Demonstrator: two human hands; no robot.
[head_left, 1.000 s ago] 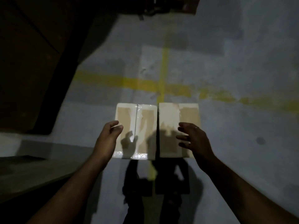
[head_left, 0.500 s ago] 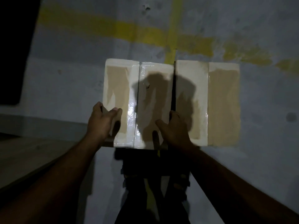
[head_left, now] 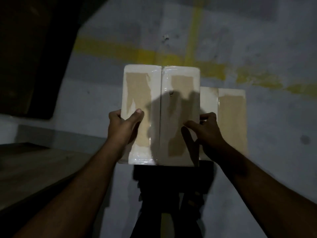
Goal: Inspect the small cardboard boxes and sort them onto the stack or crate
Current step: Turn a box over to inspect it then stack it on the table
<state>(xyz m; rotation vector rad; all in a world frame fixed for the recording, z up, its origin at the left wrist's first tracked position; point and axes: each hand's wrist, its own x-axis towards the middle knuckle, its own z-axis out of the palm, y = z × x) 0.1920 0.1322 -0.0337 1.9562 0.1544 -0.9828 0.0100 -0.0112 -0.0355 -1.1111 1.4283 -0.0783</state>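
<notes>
Two boxes (head_left: 161,100), two hands (head_left: 123,129)

The held box (head_left: 161,103) is cream-white with glossy clear tape and two tan-brown panels, a dark seam down its middle. The second box (head_left: 229,117) behind shows the same cream and tan. The floor (head_left: 274,40) is blue-grey, crossed by worn yellow lines (head_left: 193,36).

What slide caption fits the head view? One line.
Both hands, left hand and right hand, lift one taped box; second box lies behind.
</notes>
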